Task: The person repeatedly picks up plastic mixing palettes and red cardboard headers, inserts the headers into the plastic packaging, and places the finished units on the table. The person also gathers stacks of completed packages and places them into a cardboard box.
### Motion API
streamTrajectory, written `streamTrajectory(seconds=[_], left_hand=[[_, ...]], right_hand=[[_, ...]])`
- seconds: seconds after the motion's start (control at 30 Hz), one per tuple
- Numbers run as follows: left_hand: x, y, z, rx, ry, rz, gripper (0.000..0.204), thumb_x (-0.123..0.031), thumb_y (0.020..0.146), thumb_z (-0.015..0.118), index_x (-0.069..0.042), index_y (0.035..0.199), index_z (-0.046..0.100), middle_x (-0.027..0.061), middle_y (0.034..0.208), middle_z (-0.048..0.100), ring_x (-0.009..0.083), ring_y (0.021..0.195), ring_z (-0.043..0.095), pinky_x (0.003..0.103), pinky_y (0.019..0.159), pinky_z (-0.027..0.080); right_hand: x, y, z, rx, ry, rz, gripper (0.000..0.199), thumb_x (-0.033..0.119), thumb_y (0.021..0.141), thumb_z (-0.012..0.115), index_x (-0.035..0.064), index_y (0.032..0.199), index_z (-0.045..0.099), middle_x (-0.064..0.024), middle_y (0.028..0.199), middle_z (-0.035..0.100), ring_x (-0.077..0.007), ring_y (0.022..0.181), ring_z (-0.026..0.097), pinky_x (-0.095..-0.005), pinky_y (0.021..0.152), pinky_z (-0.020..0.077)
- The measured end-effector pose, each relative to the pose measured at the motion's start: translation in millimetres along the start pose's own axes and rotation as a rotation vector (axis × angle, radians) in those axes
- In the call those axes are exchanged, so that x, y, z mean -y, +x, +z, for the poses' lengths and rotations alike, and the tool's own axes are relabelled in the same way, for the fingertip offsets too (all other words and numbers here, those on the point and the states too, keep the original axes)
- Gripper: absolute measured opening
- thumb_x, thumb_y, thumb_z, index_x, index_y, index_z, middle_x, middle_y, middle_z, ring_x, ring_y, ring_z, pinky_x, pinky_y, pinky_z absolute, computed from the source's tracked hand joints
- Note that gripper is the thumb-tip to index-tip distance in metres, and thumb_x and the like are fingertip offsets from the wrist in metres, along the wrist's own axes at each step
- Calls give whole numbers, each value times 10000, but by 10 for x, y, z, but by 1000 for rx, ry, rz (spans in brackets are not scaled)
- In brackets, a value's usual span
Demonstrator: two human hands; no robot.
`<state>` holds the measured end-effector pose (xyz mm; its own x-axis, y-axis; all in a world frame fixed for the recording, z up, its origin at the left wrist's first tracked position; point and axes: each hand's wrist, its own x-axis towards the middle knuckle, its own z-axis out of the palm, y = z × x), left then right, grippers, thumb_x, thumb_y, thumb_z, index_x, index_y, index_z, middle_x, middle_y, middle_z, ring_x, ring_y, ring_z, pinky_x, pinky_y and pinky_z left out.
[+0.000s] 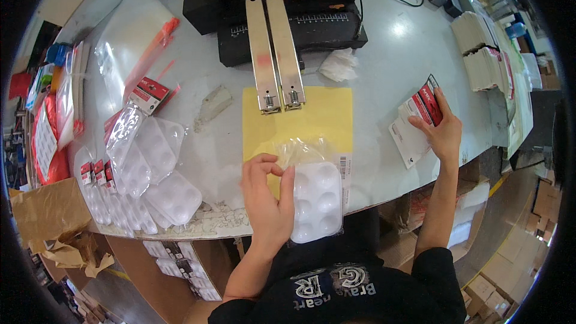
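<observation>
My left hand (264,195) is closed at the left edge of a white plastic paint palette (318,198) in a clear bag, thumb along its side. The palette has round wells, and its lower end reaches past the table's front edge. The bag's loose upper end (303,151) lies over a yellow sheet (330,117). At the right, my right hand (443,129) grips a red and black header card (425,105) between thumb and fingers. White cards (403,135) lie beneath it on the table.
A black machine (270,6) with two metal arms (276,54) stands at the back centre. Bagged palettes with red cards (150,162) pile up at the left, near clear bags (135,42). Card stacks (483,54) stand at the right; crumpled tissue (339,65) lies beside the machine.
</observation>
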<state>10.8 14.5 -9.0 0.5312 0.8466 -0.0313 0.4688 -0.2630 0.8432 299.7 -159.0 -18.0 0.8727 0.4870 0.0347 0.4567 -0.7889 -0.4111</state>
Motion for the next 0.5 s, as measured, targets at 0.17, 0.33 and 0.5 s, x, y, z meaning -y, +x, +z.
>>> streamTrajectory(seconds=[0.17, 0.33, 0.5], left_hand=[[-86, -112, -150, 195, -929, -372, 84, -78, 944, 522, -9, 900, 504, 230, 1074, 643, 213, 917, 636, 315, 845, 476], [-42, -136, -250, 309, -1099, -418, 222, -50, 914, 567, 77, 1096, 571, 226, 1059, 652, 246, 970, 649, 319, 882, 487], [-65, -128, -226, 336, -1084, -428, 245, -52, 906, 581, 82, 1109, 608, 191, 1037, 667, 239, 966, 652, 321, 882, 498]], right_hand=[[-65, 51, -6, 1, 56, -53, 966, 426, 541, 874, 27, 1319, 466, -182, 1135, 638, -243, 945, 667, -330, 847, 516], [-69, 70, 17, 17, 78, -46, 946, 402, 545, 879, 67, 1329, 470, -139, 1003, 686, -224, 886, 675, -343, 815, 519], [388, -138, -113, -62, 52, 33, 687, 293, 604, 862, 52, 1191, 600, -119, 953, 695, -198, 801, 675, -303, 765, 523]])
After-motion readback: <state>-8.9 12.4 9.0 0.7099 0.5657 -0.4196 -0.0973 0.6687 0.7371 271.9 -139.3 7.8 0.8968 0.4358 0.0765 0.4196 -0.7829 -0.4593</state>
